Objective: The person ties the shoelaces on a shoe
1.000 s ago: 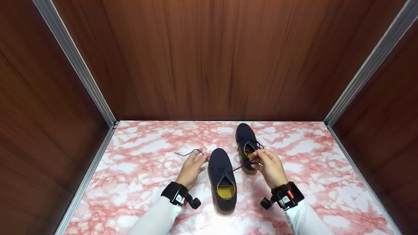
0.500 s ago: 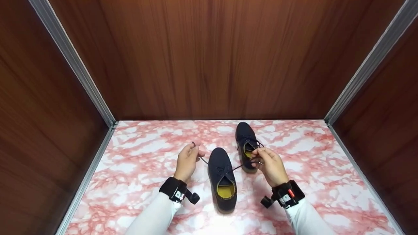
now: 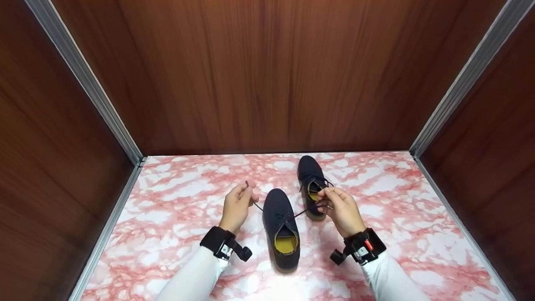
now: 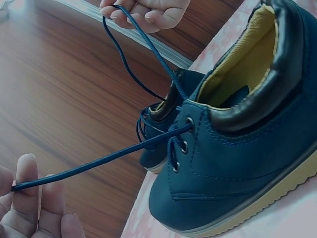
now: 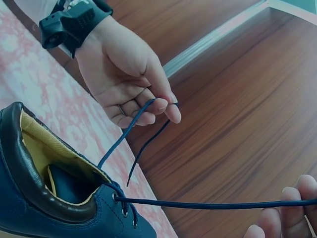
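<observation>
As I look down at it, near shoe (image 3: pixel 274 207): dark navy upper, shiny black collar (image 4: pixel 292 59), yellow lining (image 3: pixel 286 245), metal eyelets (image 4: pixel 184 147), pale yellowish sole (image 4: pixel 282 192) with a ridged edge.
Where it stands: upright on the pink-and-white marbled bench (image 3: pixel 175 259), toe pointing away from the person, between the two hands and apart from both.
Left hand (image 3: pixel 237 207): near the toe, left of the shoe; its fingers pinch the left-hand lace (image 4: pixel 99 162), which runs fairly straight from the shoe.
Right hand (image 3: pixel 342 211): on the other side; its fingers pinch the right-hand lace (image 5: pixel 213 205), a loose length dangling beneath.
Far shoe (image 3: pixel 310 167): a matching one, upright, beyond and to the right of the near shoe, its heel close to the right hand's fingers, lace strands hanging at its sides.
Wrists: a black camera band on each, over white sleeves.
Writing: the right band (image 3: pixel 376 242) carries a red tag (image 3: pixel 368 245), too small to read.
Walls: brown wood-grain panels (image 3: pixel 267 79), grey metal strips at the corners.
</observation>
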Demonstrator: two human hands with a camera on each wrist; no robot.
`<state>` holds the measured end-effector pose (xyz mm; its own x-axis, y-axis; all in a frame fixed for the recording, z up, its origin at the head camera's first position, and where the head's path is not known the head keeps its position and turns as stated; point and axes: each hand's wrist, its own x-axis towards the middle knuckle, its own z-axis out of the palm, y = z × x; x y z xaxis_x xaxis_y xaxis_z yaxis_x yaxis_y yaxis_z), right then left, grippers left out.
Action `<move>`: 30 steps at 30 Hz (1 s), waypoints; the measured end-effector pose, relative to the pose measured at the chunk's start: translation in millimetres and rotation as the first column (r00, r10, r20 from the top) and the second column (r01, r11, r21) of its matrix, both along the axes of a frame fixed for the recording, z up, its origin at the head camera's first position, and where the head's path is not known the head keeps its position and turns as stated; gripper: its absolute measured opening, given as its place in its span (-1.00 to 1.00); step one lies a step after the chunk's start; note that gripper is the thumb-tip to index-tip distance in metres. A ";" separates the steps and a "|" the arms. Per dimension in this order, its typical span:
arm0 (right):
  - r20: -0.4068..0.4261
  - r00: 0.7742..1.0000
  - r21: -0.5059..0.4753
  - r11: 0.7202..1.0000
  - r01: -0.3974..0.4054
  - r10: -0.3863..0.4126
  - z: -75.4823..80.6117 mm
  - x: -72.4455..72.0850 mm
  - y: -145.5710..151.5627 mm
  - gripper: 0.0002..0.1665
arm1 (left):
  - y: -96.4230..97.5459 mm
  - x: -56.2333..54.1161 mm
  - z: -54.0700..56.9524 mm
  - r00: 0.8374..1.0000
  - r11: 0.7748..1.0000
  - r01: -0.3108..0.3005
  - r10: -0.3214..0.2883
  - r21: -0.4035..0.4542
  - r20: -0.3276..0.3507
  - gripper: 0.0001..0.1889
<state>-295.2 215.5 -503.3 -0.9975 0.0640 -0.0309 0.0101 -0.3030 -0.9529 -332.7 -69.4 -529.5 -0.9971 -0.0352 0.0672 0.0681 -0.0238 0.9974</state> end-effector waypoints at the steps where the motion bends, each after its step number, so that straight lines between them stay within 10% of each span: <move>1: -0.002 1.000 -0.003 1.000 -0.001 0.001 0.6 -0.1 -0.2 -0.71 | 0.1 -0.7 1.4 1.000 1.000 -0.003 0.003 -0.006 -0.004 -0.71; 14: -0.047 0.999 0.037 0.999 -0.018 0.019 14.6 -1.6 -0.9 -0.71 | 14.5 -11.5 21.8 0.984 0.979 0.034 -0.068 -0.199 -0.164 -0.78; 24: -0.101 0.993 0.148 0.988 -0.040 0.055 21.9 0.2 0.0 -0.72 | 40.6 -9.7 40.4 0.932 0.875 0.123 -0.264 -0.468 -0.248 -0.77; 30: -0.120 0.990 0.201 0.979 -0.045 0.070 23.3 1.0 1.0 -0.73 | 43.2 -7.4 32.5 0.905 0.774 0.243 -0.398 -0.585 -0.151 -0.83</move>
